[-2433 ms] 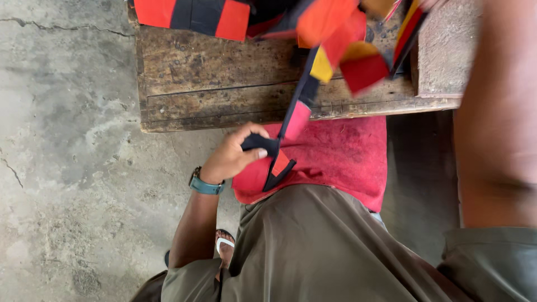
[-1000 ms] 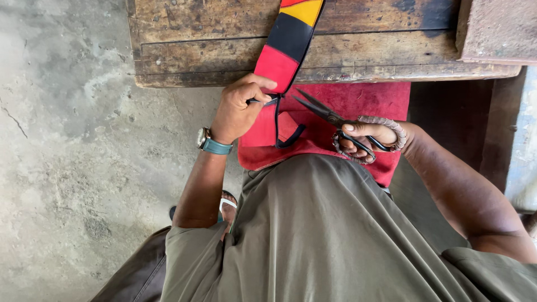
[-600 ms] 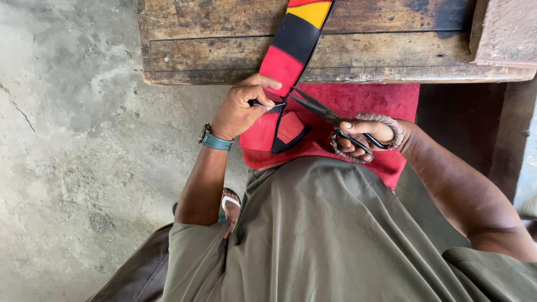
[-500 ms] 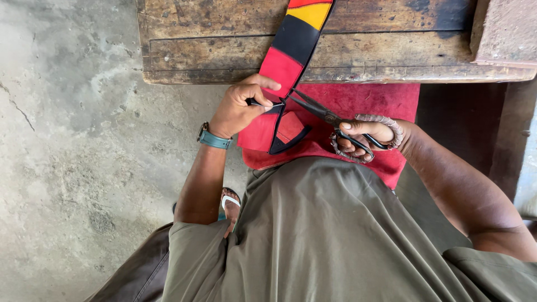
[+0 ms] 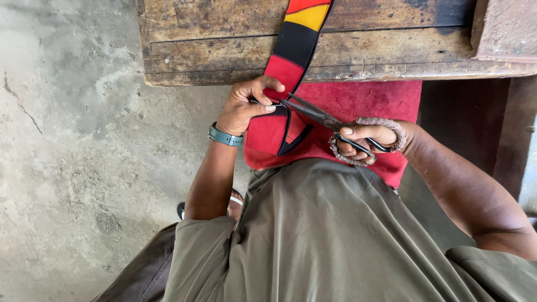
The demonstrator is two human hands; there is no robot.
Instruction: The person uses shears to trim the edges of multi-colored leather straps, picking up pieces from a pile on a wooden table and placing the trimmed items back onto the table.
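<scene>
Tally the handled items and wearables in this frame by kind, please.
Scissors, in right hand: 1
Striped fabric band, held by left hand: 1
Red cloth: 1
Wristwatch: 1
Total: 4

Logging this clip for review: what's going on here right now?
A person at a worn wooden table pinches the end of a red, black and yellow patchwork fabric strip with the left hand. The right hand holds dark metal scissors with wrapped handles, blades at the strip's black edging beside the left fingers, above a red cloth.
</scene>
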